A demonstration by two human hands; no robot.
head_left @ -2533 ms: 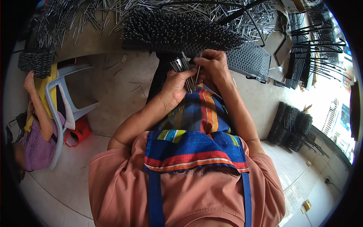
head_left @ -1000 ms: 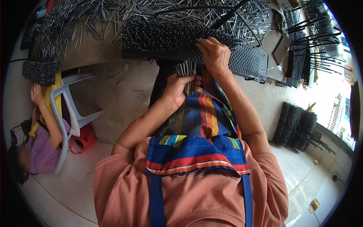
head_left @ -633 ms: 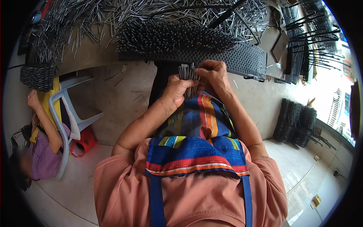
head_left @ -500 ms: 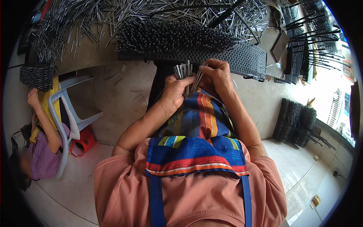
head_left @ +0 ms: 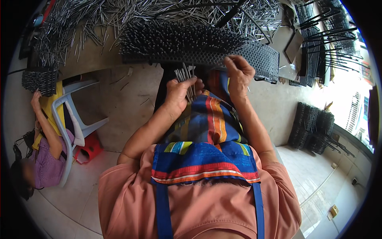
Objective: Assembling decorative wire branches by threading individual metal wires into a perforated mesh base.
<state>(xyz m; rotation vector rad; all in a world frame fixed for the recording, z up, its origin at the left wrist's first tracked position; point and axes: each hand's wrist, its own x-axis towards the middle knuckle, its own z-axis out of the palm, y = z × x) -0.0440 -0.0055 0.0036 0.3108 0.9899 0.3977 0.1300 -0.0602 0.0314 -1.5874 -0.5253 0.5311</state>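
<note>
My left hand (head_left: 178,95) is closed around a bundle of thin grey metal rods (head_left: 184,75), their upper ends fanning out above the thumb. The bundle is held over my striped apron (head_left: 215,115). At the front edge of a black perforated rack (head_left: 260,59) is my right hand (head_left: 241,77), its thumb and fingers pinched together; anything between them is too small or hidden to make out. Dark rods (head_left: 179,40) stand densely packed in the rack's holes over its left and middle part, while bare holes show at its right end.
Loose metal rods (head_left: 131,12) lie heaped across the back of the table (head_left: 87,57). Hooked black racks (head_left: 318,44) stand at the right. On the left, another person sits by a grey plastic chair (head_left: 67,131), one hand at a smaller filled rack (head_left: 39,81).
My right hand has moved away from the bundle, rightward and up to the rack's front edge. My left hand has shifted slightly left with the rods.
</note>
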